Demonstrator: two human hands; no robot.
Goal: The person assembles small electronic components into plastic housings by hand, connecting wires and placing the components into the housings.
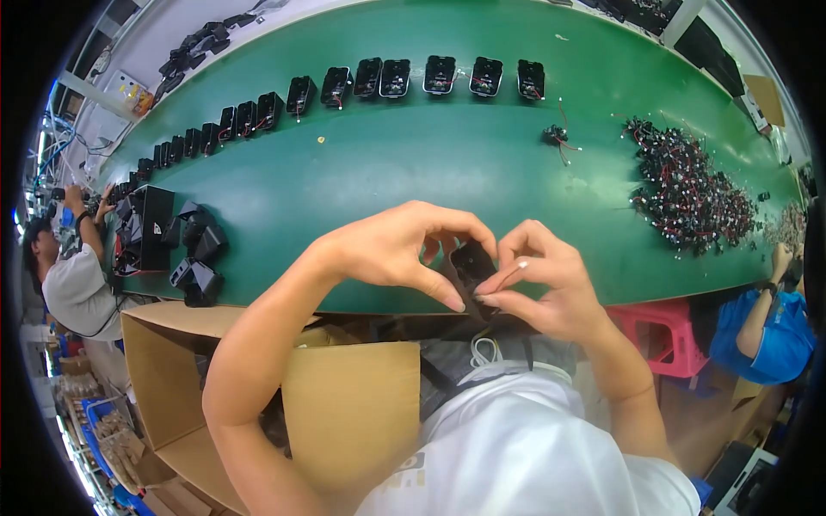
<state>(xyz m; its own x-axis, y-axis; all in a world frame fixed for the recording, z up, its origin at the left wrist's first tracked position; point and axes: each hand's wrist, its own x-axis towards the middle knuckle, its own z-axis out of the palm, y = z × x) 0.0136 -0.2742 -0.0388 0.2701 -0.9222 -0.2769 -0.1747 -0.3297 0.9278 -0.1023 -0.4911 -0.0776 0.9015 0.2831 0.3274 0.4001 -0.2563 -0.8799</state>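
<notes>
Close to my body, at the front edge of the green table, my left hand grips a small black plastic housing by its sides. The housing is tilted, and its open face is turned partly up. At its right side my right hand is closed in a pinch on a thin reddish wire with a small white end. The fingertips touch the rim of the housing, and the fingers hide part of its inside. A small black part with red wires lies alone farther out on the table.
Black housings with parts inside stand in a curved row along the green table. At the right is a heap of wired parts. Empty-looking housings lie left, by a black box. A cardboard box stands below. Two people work nearby.
</notes>
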